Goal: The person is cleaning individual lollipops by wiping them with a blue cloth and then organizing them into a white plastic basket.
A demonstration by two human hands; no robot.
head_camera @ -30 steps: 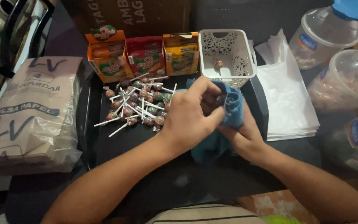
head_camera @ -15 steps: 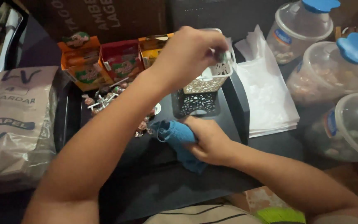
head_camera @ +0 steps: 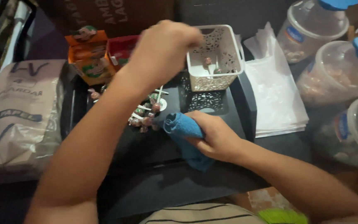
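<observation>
My left hand [head_camera: 162, 49] grips the left rim of a white perforated basket [head_camera: 224, 76] and holds it a little above the black tray [head_camera: 239, 110]; its patterned shadow falls on the tray below. A couple of lollipops lie inside the basket. My right hand [head_camera: 216, 139] is closed on a bunched blue cloth [head_camera: 182, 125] that presses on the tray in front of the basket. A pile of wrapped lollipops [head_camera: 146, 118] lies just left of the cloth, partly hidden by my left forearm.
Small orange and red boxes [head_camera: 85, 54] stand at the tray's back left. A printed paper bag [head_camera: 17, 112] lies to the left. A stack of white plastic bags [head_camera: 278, 99] sits right of the tray, and beyond it clear plastic jars [head_camera: 344, 74] with blue lids.
My left hand let go of the cloth, reached back to the white basket and lifted it off the tray. My right hand brought the cloth down onto the tray.
</observation>
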